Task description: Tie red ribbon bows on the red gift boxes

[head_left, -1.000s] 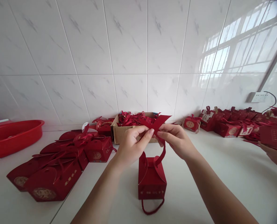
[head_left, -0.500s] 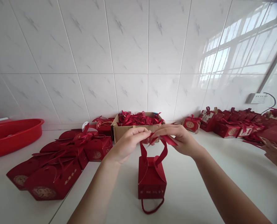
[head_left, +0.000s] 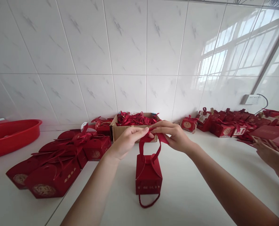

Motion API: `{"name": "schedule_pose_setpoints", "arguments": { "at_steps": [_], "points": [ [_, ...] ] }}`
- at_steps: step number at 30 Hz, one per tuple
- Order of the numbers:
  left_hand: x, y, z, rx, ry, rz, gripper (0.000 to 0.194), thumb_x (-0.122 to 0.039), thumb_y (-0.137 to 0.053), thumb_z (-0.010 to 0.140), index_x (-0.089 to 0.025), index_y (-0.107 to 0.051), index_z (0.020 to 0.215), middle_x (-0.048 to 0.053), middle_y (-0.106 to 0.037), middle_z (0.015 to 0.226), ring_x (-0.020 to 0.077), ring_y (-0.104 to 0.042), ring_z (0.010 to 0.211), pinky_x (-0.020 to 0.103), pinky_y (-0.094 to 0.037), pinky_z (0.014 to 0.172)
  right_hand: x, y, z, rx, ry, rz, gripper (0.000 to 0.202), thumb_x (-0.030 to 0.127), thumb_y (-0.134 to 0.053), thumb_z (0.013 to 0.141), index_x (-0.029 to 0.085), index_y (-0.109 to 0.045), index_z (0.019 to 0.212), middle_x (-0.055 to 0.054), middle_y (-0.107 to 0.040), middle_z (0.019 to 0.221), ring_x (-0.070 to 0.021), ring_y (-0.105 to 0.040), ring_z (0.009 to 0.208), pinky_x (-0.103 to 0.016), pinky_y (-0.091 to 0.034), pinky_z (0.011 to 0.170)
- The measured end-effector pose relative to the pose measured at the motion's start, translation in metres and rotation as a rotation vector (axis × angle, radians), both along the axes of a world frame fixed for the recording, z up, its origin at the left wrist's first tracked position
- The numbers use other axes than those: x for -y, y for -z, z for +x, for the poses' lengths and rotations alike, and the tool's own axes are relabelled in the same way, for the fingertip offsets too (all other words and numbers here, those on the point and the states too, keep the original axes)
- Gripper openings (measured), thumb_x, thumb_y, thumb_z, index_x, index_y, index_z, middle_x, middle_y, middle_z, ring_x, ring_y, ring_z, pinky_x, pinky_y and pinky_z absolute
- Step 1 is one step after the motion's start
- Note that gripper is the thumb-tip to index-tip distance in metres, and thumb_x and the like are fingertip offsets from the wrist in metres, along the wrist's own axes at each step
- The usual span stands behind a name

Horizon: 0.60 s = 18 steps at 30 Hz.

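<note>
A small red gift box stands upright on the white table, with gold characters on its near side and a dark red cord handle drooping at its front. A red ribbon runs through the box top and rises in two strands. Above the box, my left hand pinches the ribbon between thumb and fingers. My right hand is closed on the ribbon's other part, close to my left fingertips. The fingers partly hide where the strands meet, so I cannot make out any knot.
A cardboard box full of red ribbons stands by the tiled wall. Red gift boxes crowd the left; more boxes line the right. A red basin sits far left. Another person's hand holds red card at right.
My hands have drawn slightly closer together on the ribbon, and the strands stand narrower over the box. The view has shifted a little. At right, the other person's hand shows more fully.
</note>
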State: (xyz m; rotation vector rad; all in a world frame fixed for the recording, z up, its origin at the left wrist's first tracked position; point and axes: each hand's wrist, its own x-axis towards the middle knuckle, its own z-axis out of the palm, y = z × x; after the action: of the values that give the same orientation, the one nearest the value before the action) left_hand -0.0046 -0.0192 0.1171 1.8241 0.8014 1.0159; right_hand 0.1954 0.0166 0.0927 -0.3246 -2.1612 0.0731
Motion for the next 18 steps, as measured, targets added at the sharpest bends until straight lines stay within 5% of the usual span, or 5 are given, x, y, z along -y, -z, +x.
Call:
{"name": "schedule_pose_setpoints", "arguments": {
  "at_steps": [5, 9, 13, 18],
  "points": [
    [0.015, -0.006, -0.005, -0.517, -0.403, 0.56, 0.03, -0.044, -0.046, 0.088, -0.023, -0.068, 0.085, 0.004, -0.07, 0.097, 0.0249, -0.056, 0.101, 0.048, -0.024, 0.101, 0.012, 0.008, -0.001, -0.224, -0.073, -0.395, 0.024, 0.027, -0.052, 0.09, 0.029, -0.067, 0.109, -0.005, -0.062, 0.119, -0.0207, -0.054, 0.115, -0.042, -0.043, 0.098],
    [0.025, 0.001, -0.028, -0.759, -0.501, 0.754, 0.027, -0.037, -0.043, 0.089, -0.023, -0.065, 0.093, 0.006, -0.068, 0.108, 0.0256, -0.055, 0.106, 0.05, -0.014, 0.102, 0.027, 0.024, 0.014, -0.418, 0.117, -0.582, 0.025, 0.039, -0.054, 0.088, 0.027, -0.07, 0.103, -0.004, -0.067, 0.103, -0.0206, -0.057, 0.101, -0.037, -0.046, 0.086],
    [0.031, 0.023, -0.077, -0.954, -0.567, 0.622, 0.03, -0.041, -0.043, 0.087, -0.023, -0.066, 0.091, 0.009, -0.068, 0.104, 0.0283, -0.056, 0.102, 0.048, -0.019, 0.098, 0.051, 0.057, 0.053, -0.373, 0.432, -0.648, 0.034, 0.049, -0.058, 0.083, 0.019, -0.073, 0.088, -0.007, -0.066, 0.087, -0.0192, -0.058, 0.078, -0.03, -0.047, 0.065],
    [0.041, 0.058, -0.126, -1.19, -0.538, 0.13, 0.043, -0.048, -0.039, 0.083, -0.021, -0.069, 0.069, 0.008, -0.069, 0.069, 0.0271, -0.061, 0.073, 0.048, -0.031, 0.088, 0.084, 0.11, 0.101, -0.091, 0.648, -0.672, 0.039, 0.052, -0.056, 0.08, 0.02, -0.067, 0.062, -0.003, -0.06, 0.06, -0.0161, -0.05, 0.051, -0.028, -0.043, 0.045]
  ]
}}
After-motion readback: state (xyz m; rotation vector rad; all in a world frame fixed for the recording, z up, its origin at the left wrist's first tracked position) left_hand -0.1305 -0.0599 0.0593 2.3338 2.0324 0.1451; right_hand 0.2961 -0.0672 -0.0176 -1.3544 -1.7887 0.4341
